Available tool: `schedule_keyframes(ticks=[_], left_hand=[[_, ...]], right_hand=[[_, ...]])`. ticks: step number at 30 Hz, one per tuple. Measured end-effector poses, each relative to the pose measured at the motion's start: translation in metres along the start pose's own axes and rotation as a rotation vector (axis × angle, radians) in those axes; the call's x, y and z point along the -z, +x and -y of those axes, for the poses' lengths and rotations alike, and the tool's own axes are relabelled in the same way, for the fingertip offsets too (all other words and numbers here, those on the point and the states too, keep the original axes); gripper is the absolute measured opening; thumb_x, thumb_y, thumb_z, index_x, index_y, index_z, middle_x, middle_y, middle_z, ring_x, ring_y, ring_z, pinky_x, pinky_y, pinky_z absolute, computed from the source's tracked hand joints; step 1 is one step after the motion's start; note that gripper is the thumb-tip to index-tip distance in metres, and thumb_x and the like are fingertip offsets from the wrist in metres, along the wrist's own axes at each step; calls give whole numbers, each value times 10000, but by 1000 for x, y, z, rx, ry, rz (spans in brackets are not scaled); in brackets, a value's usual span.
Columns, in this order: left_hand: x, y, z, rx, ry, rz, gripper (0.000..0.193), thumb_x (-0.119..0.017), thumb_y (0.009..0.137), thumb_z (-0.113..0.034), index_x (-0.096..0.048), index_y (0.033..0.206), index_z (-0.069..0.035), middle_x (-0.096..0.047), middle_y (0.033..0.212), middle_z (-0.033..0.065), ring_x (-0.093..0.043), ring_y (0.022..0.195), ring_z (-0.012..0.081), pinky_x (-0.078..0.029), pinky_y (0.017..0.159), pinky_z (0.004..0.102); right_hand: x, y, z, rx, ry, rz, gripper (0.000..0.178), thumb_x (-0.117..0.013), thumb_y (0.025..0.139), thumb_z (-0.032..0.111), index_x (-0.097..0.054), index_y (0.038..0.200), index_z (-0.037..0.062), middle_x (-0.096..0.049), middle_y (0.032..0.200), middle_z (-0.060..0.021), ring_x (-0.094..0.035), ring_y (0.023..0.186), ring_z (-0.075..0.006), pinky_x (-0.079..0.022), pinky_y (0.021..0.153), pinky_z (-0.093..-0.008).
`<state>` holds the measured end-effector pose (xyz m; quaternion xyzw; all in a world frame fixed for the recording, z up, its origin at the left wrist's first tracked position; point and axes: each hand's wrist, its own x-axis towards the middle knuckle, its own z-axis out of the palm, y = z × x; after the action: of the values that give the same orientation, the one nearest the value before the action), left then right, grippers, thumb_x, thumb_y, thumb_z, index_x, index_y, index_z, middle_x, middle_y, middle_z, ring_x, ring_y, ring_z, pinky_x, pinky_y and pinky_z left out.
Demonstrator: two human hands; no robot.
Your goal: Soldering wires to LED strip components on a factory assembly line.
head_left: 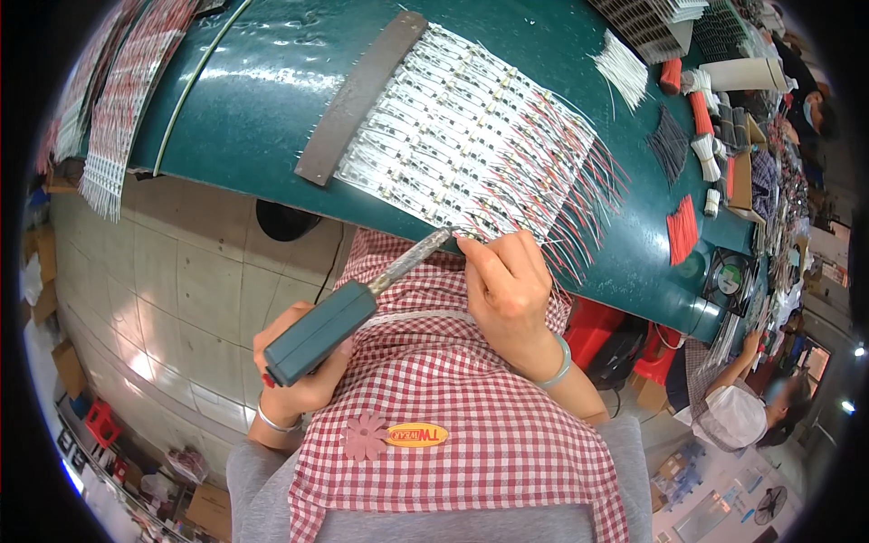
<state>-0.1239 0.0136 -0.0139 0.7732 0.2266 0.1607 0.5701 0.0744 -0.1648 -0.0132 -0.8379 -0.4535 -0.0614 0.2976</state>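
Observation:
My left hand (pixel 308 362) is wrapped round the green handle of a soldering iron (pixel 330 330). Its metal barrel slants up to the near edge of a white circuit board panel (pixel 444 118), where the tip meets the board's corner area. Beside that tip, my right hand (pixel 511 285) is closed in a pinch on what looks like a thin wire, mostly hidden by the fingers. Rows of small dark components cover the panel. Many red, black and white wires (pixel 561 172) fan out from its right part. A brown bar (pixel 362 100) lies along the panel's left edge.
The green table (pixel 244 118) carries bundles of white wires (pixel 622 72), black wires (pixel 668 143) and red wires (pixel 682 230) at right. Wired strips (pixel 136 100) hang over its left end. A small fan-like device (pixel 727 279) sits near the right edge. Another person (pixel 738 412) works at lower right.

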Motion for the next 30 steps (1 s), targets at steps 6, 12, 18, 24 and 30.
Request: schedule_keyframes(ticks=[6, 12, 18, 24, 30], left_hand=[[3, -19, 12, 108, -210, -149, 339, -746, 785, 65, -683, 1118, 77, -718, 979, 130, -685, 749, 199, -545, 662, 312], [19, 37, -11, 210, -419, -353, 398, -715, 776, 95, -654, 1169, 69, -683, 957, 113, -582, 601, 107, -453, 516, 236], [51, 145, 1, 214, -572, -160, 277, -716, 800, -100, -653, 1000, 80, -610, 707, 75, -464, 452, 119, -341, 453, 249], [70, 220, 62, 424, -672, 24, 240, -717, 904, -125, -689, 1048, 65, -705, 857, 106, -562, 545, 90, -400, 437, 213], [48, 232, 51, 502, -410, -152, 267, -760, 926, -251, -628, 972, -24, -656, 752, 72, -612, 524, 132, -501, 432, 244]], right_hand=[[-2, -1, -2, -3, 15, -11, 305, -732, 715, -149, -729, 979, 4, -556, 758, -84, -544, 699, -262, -445, 605, -375], [4, -2, 2, -38, 15, -1, 184, -745, 790, -51, -711, 964, 1, -511, 758, -86, -540, 706, -274, -445, 623, -391], [45, -10, -10, -200, 226, 75, 129, -758, 798, -67, -716, 894, 8, -557, 742, -96, -559, 697, -270, -455, 616, -387], [125, -7, -84, -428, 67, -199, 85, -741, 834, -41, -739, 913, -10, -638, 782, -89, -593, 673, -188, -464, 615, -318], [175, -39, -197, -672, -132, -559, 59, -731, 862, 7, -752, 917, 16, -664, 869, -98, -630, 762, -213, -501, 703, -334]])
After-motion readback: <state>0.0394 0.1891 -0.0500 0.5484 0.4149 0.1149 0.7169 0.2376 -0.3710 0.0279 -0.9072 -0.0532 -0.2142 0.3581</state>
